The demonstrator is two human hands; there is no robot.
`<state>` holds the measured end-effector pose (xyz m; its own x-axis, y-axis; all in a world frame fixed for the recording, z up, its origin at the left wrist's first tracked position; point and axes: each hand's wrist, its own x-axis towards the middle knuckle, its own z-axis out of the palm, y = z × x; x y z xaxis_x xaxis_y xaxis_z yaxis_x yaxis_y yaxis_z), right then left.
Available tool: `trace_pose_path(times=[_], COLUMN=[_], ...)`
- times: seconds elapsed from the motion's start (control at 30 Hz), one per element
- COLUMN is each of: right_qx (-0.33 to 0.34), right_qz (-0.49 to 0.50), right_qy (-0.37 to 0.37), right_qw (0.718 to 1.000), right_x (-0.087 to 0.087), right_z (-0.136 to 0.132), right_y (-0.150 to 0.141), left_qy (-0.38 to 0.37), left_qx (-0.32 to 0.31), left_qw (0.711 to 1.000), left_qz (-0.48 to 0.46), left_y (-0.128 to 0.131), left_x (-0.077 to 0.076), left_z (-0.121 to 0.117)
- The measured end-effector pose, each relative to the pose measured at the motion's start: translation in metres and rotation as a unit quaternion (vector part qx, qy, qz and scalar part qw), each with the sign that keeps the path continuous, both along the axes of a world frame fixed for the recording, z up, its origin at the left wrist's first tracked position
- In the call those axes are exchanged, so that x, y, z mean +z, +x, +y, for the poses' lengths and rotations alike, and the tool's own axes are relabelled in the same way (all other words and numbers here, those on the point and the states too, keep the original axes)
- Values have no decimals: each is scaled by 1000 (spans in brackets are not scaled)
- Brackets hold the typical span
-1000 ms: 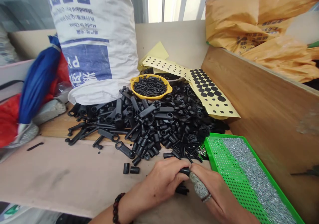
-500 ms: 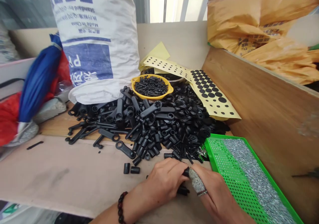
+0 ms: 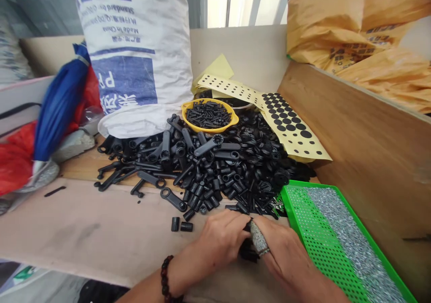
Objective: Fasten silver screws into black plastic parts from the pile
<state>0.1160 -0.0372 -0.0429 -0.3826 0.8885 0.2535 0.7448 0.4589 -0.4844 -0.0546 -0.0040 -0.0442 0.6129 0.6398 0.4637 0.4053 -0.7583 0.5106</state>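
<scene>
My left hand, with a beaded bracelet at the wrist, is closed, its fingertips pressed round a black plastic part. My right hand meets it from the other side, also closed on that part. A grey wrap covers one of its digits. Most of the part is hidden by the fingers, so its exact kind does not show. Just beyond lie short black tubes and a heap of black crank handles. To the right is a green perforated tray holding small silvery metal pieces.
A yellow basket of black screw-like pieces stands on the heap. Behind it rises a white woven sack. Yellow sticker sheets lean near the wooden side board. A blue umbrella is at the left.
The view has shifted slightly, so the bench things sit a little further right. Both hands stay together on the black part, with the right wrist turned slightly.
</scene>
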Motion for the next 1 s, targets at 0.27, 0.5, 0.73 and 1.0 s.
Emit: trace_pose_path(times=[0.27,0.5,0.73,1.0], right_qx=[7,17,-48,-23], right_qz=[86,6,-88,-229], right_qy=[-76,66,81,125], right_qw=[993,998,992,965], right_x=[13,14,1,-19], right_z=[0,1,4,10], right_y=[7,8,41,51], left_qy=[-161,-136,-8,6], left_qx=[16,-4,56,60], left_qw=[986,991,987,960], left_qz=[-27,-10,153,274], left_y=[-1,-5,-36,-51], left_x=[14,17,4,-6], left_z=[2,0,14,10])
